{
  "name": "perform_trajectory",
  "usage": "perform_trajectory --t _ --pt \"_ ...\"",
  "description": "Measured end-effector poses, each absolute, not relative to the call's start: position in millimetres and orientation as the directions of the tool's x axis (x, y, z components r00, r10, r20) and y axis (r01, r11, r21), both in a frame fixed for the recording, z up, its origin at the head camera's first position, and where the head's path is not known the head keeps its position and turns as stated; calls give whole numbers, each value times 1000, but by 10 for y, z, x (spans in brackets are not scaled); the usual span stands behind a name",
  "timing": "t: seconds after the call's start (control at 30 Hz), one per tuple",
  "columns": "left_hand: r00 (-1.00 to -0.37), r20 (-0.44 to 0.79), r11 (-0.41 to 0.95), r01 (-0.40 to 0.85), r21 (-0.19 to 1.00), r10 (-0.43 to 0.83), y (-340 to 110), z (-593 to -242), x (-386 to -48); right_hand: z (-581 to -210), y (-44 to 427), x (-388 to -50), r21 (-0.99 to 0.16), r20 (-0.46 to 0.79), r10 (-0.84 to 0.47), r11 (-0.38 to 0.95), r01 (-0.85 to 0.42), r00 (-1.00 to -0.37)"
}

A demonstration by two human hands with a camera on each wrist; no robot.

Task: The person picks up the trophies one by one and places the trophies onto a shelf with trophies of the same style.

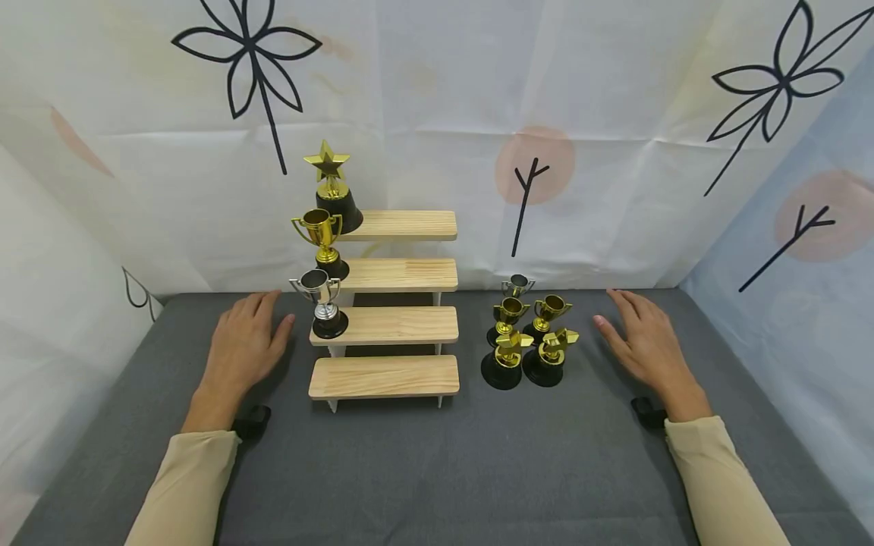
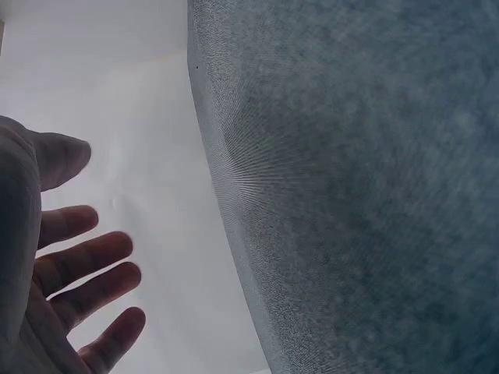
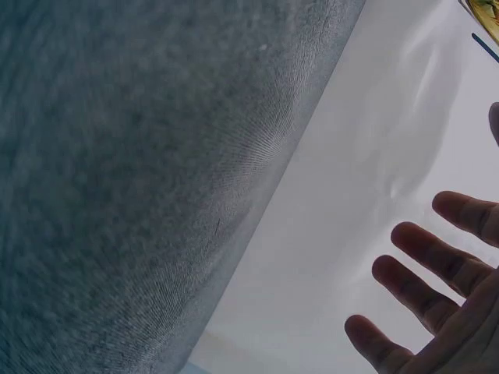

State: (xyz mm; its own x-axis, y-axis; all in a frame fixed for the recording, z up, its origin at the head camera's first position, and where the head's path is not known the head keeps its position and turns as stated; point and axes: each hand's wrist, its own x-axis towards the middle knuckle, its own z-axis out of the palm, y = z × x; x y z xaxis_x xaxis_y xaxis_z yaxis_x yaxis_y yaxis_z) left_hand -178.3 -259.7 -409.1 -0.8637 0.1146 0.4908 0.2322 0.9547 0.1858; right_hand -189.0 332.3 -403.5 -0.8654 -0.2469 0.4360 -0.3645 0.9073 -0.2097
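My left hand rests on the grey cloth left of a wooden four-step stand, fingers relaxed and holding nothing. My right hand lies with fingers spread, right of a group of small trophies, also empty. At the stand's left end are a gold star trophy on the top step, a gold cup on the second and a silver cup on the third. The group holds a silver cup, gold cups and star trophies on black bases. The left wrist view shows the left fingers apart.
The grey cloth covers the table. Behind it hangs a pale curtain with leaf and tree drawings. A thin dark cord shows at the left edge. In the right wrist view, a bit of gold is at the top corner.
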Motion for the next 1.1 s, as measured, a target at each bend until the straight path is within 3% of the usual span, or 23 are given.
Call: perform_trajectory --t 0.2,0.57,0.83,1.1 --pt "-886 453 951 216 222 95 -2592 -4105 -1792 -4011 3307 -1863 -237 373 -201 923 -302 -906" --pt "-927 372 796 263 546 51 -2596 -4120 -1750 -4035 3293 -1862 -286 397 -192 903 -319 -898" --pt "-948 315 606 275 746 42 -2629 -4179 -1668 -4072 3250 -1878 -396 459 -182 834 -384 -869" --pt "-972 198 361 232 903 128 -2625 -4200 -1520 -4086 3212 -1875 -486 444 -141 792 -370 -885"
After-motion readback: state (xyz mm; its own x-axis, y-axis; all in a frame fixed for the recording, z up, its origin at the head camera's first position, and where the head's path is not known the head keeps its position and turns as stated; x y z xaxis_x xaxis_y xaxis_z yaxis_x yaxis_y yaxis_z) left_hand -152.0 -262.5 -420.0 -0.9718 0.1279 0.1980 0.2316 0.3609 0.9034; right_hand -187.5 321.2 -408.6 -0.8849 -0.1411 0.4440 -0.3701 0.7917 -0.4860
